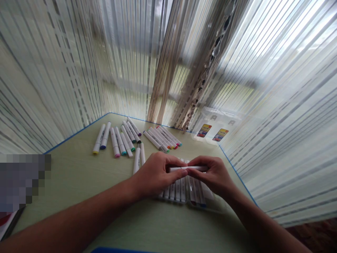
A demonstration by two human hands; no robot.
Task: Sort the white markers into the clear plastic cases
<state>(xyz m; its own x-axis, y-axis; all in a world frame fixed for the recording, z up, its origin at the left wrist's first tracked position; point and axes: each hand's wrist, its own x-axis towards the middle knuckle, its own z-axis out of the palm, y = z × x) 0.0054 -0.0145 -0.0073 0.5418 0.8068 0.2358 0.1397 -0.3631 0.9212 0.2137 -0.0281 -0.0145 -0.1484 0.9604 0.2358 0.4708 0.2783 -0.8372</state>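
Observation:
Between my two hands lies a white marker [195, 168], held level. My left hand [155, 174] pinches its left part with thumb and fingers. On the other side my right hand [214, 172] grips it the same way, and the fingertips of both hands meet near its middle. Below them is a clear plastic case [184, 201] with several white markers [175, 191] in its left half and a few darker-looking ones [196, 191] in the right half. My hands hide the upper part of this case.
Loose white markers with coloured ends [129, 135] lie in groups on the pale green table [79, 175]. More markers [163, 137] lie at the back. Two clear cases with labels [212, 131] stand at the back right against string curtains [126, 63]. A blurred-out patch [21, 182] is at left.

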